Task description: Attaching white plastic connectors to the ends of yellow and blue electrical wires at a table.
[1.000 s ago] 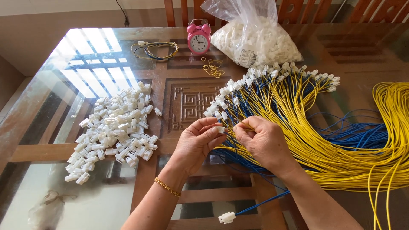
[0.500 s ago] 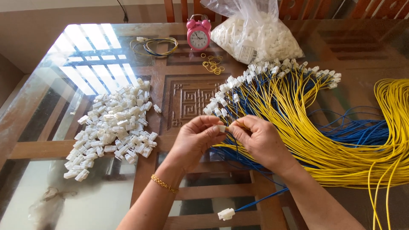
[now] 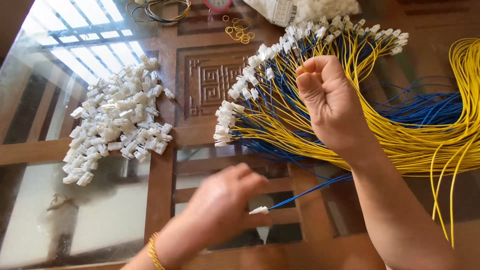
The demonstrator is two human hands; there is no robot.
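Note:
My right hand (image 3: 327,100) is closed in a fist over a large fan of yellow and blue wires (image 3: 400,130), pinching a yellow wire (image 3: 303,68) between thumb and forefinger. Most wires end in small white connectors (image 3: 250,75). My left hand (image 3: 225,200), blurred by motion and wearing a gold bracelet (image 3: 153,250), is low in the middle with curled fingers. Its fingertips touch or sit just beside a white connector on a single blue wire (image 3: 259,210). Whether the hand grips that connector is unclear.
A heap of loose white connector housings (image 3: 117,120) lies on the left of the glass-topped wooden table (image 3: 210,80). At the far edge are yellow rubber bands (image 3: 239,30), a coil of wire (image 3: 157,7), a pink alarm clock (image 3: 217,4) and a plastic bag of white parts (image 3: 305,7).
My hands, together at the bundle's near edge before, have separated. The left has swung down toward the lone blue wire's connector; the right has risen over the bundle with a yellow wire.

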